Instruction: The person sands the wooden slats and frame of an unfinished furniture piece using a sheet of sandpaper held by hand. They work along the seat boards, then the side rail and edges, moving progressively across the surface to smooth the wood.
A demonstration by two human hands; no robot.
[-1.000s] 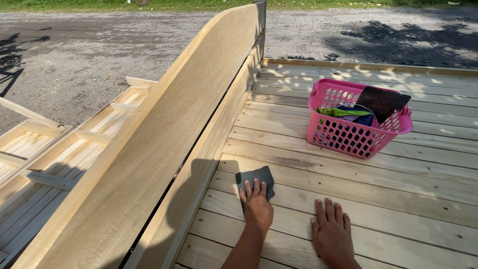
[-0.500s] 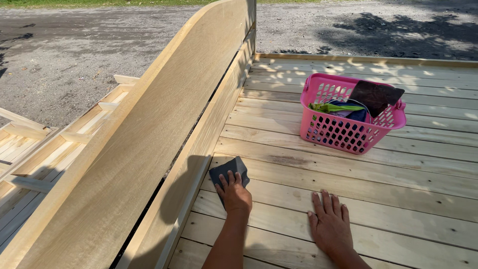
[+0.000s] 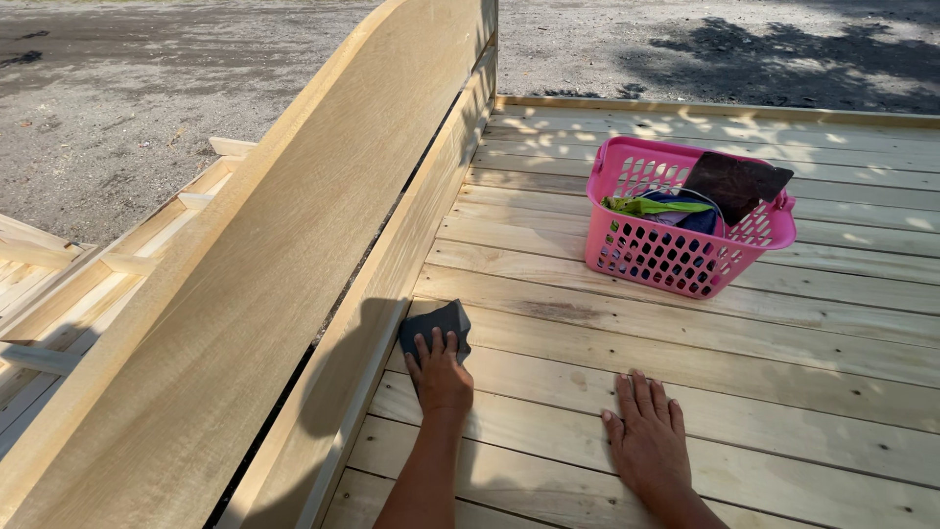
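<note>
Pale wooden planks [image 3: 744, 353] are pressed by the left hand [image 3: 441, 377], whose fingers [image 3: 436, 343] are laid together on a dark sanding pad [image 3: 436, 328] beside the side board [image 3: 372, 323], where knuckles could be scraped, while the right hand [image 3: 648, 441] is spread flat.
</note>
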